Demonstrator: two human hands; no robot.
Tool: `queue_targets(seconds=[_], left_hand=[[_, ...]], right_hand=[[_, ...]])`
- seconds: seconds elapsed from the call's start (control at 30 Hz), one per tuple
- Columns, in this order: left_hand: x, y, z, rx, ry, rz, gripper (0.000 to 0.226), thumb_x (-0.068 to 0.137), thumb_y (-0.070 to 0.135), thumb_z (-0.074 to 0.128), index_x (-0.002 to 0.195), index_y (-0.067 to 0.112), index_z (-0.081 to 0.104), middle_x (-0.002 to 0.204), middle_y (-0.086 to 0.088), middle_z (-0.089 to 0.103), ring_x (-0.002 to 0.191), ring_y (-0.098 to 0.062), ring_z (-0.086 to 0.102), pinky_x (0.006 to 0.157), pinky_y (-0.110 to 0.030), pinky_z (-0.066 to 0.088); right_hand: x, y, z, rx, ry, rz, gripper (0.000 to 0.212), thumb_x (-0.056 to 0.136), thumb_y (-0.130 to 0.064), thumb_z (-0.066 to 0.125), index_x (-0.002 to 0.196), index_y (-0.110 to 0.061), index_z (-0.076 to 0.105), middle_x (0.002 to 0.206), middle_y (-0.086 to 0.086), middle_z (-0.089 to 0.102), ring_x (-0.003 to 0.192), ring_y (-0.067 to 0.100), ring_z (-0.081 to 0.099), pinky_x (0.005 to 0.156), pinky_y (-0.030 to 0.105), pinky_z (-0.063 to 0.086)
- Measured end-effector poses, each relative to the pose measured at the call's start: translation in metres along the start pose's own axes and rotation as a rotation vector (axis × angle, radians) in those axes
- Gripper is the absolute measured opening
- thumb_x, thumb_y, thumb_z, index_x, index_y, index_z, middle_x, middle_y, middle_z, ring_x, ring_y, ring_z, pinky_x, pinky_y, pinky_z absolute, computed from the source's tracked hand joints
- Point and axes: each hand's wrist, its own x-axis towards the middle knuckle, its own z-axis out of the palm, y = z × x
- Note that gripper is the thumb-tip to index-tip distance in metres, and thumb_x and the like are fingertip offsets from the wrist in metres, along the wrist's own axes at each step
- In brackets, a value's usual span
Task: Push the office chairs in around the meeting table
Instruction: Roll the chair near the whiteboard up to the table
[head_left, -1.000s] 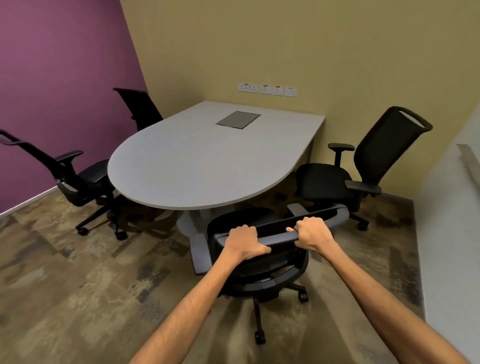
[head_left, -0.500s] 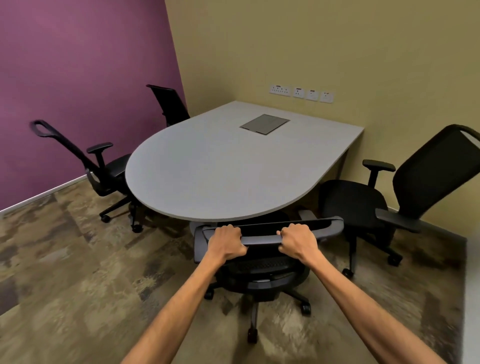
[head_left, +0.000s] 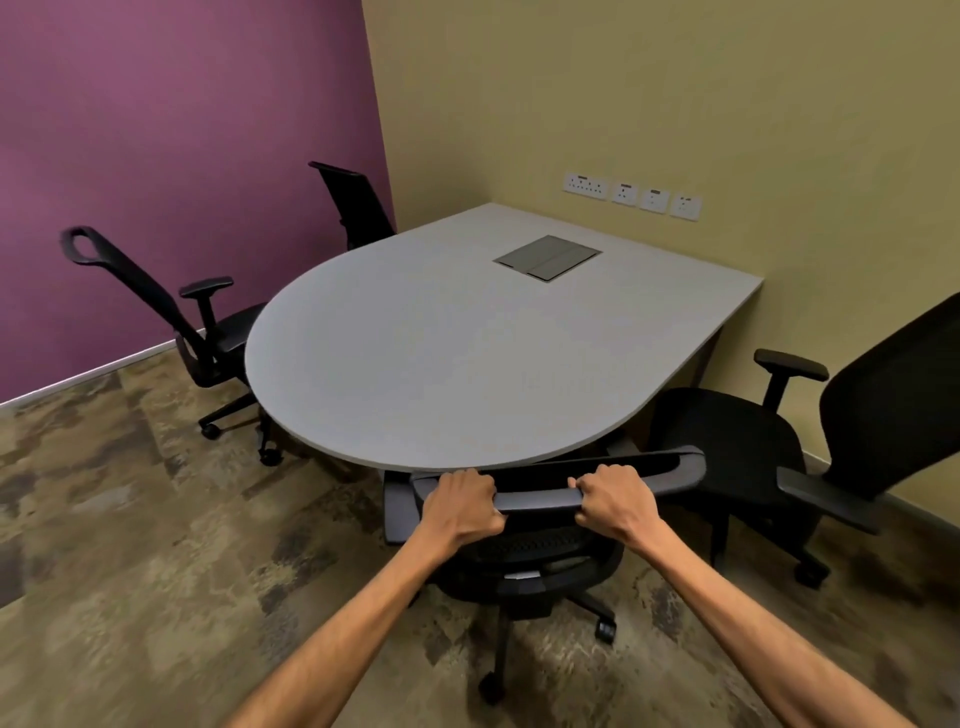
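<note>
A grey meeting table (head_left: 441, 364) with a rounded near end fills the middle. Right in front of me stands a black office chair (head_left: 540, 561), its seat tucked under the table's near edge. My left hand (head_left: 460, 501) and my right hand (head_left: 615, 499) both grip the chair's top back rail. A second chair (head_left: 779, 447) stands at the right, angled away from the table. A third chair (head_left: 208, 332) sits at the left with its back leaning outward. A fourth chair (head_left: 358, 208) stands behind the table's far left side, mostly hidden.
A purple wall (head_left: 156, 156) closes the left side and a tan wall (head_left: 675, 104) with wall sockets (head_left: 631, 195) the back. A metal cable hatch (head_left: 548, 257) is set in the tabletop. Patterned carpet (head_left: 130, 545) covers the floor.
The chair I hold has rolled forward until its seat went under the table edge. My view has moved closer and swung left, so the right chair sits nearer the frame edge.
</note>
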Motion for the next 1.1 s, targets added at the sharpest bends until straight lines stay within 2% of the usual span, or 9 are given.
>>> queue_targets(seconds=[0.17, 0.27, 0.4, 0.57, 0.73, 0.87, 1.03, 1.1], left_hand=[[0.003, 0.017, 0.005, 0.022, 0.012, -0.023, 0.025, 0.071, 0.031, 0.053, 0.072, 0.007, 0.059, 0.076, -0.013, 0.062, 0.077, -0.037, 0.060, 0.066, -0.039, 0.048], [0.000, 0.029, 0.008, 0.030, 0.042, -0.046, 0.027, 0.074, 0.034, 0.055, 0.077, 0.008, 0.060, 0.084, -0.015, 0.066, 0.082, -0.038, 0.061, 0.070, -0.039, 0.046], [-0.004, 0.047, 0.010, 0.040, 0.019, -0.088, 0.028, 0.074, 0.033, 0.056, 0.079, 0.006, 0.064, 0.084, -0.014, 0.065, 0.083, -0.037, 0.061, 0.072, -0.039, 0.046], [-0.001, 0.055, 0.018, 0.074, 0.026, -0.094, 0.023, 0.072, 0.031, 0.055, 0.068, 0.009, 0.057, 0.077, -0.014, 0.065, 0.077, -0.037, 0.060, 0.069, -0.037, 0.044], [-0.010, 0.067, 0.027, 0.091, 0.014, -0.097, 0.020, 0.067, 0.026, 0.052, 0.062, 0.007, 0.055, 0.061, -0.008, 0.051, 0.067, -0.036, 0.056, 0.066, -0.038, 0.047], [0.013, 0.063, 0.023, 0.083, 0.059, -0.133, 0.019, 0.069, 0.027, 0.054, 0.066, 0.009, 0.055, 0.069, -0.011, 0.057, 0.072, -0.036, 0.059, 0.067, -0.039, 0.047], [0.046, 0.065, 0.019, 0.036, 0.069, -0.175, 0.023, 0.071, 0.028, 0.055, 0.076, 0.007, 0.063, 0.080, -0.012, 0.064, 0.076, -0.035, 0.060, 0.069, -0.040, 0.052], [0.058, 0.067, 0.017, 0.026, 0.063, -0.181, 0.023, 0.071, 0.027, 0.055, 0.077, 0.007, 0.064, 0.079, -0.013, 0.064, 0.076, -0.034, 0.060, 0.069, -0.041, 0.053]], right_hand=[[-0.001, 0.017, 0.000, 0.000, -0.038, -0.066, 0.032, 0.089, -0.035, 0.045, 0.088, -0.018, 0.072, 0.077, 0.005, 0.070, 0.073, 0.025, 0.065, 0.062, 0.033, 0.040], [-0.006, 0.027, 0.000, -0.009, -0.012, -0.098, 0.032, 0.089, -0.034, 0.046, 0.089, -0.018, 0.073, 0.078, 0.005, 0.069, 0.074, 0.026, 0.065, 0.060, 0.031, 0.037], [-0.011, 0.040, 0.000, 0.031, -0.011, -0.150, 0.029, 0.087, -0.033, 0.050, 0.090, -0.017, 0.073, 0.081, 0.007, 0.072, 0.079, 0.029, 0.067, 0.061, 0.031, 0.037], [-0.013, 0.048, 0.004, 0.032, -0.003, -0.136, 0.032, 0.092, -0.032, 0.044, 0.085, -0.018, 0.073, 0.072, 0.003, 0.070, 0.071, 0.025, 0.066, 0.058, 0.030, 0.035], [-0.028, 0.052, 0.013, 0.069, 0.016, -0.125, 0.031, 0.090, -0.031, 0.051, 0.072, -0.015, 0.070, 0.064, 0.004, 0.067, 0.062, 0.026, 0.064, 0.054, 0.029, 0.036], [-0.004, 0.058, 0.013, 0.064, 0.052, -0.121, 0.032, 0.089, -0.029, 0.048, 0.073, -0.015, 0.072, 0.060, 0.002, 0.066, 0.058, 0.022, 0.062, 0.053, 0.028, 0.029], [0.030, 0.080, 0.015, 0.077, 0.049, -0.146, 0.029, 0.087, -0.028, 0.049, 0.077, -0.014, 0.073, 0.062, 0.004, 0.066, 0.060, 0.025, 0.062, 0.055, 0.028, 0.031], [0.042, 0.089, 0.015, 0.080, 0.042, -0.142, 0.031, 0.089, -0.029, 0.048, 0.077, -0.014, 0.073, 0.062, 0.004, 0.066, 0.055, 0.023, 0.056, 0.057, 0.028, 0.031]])
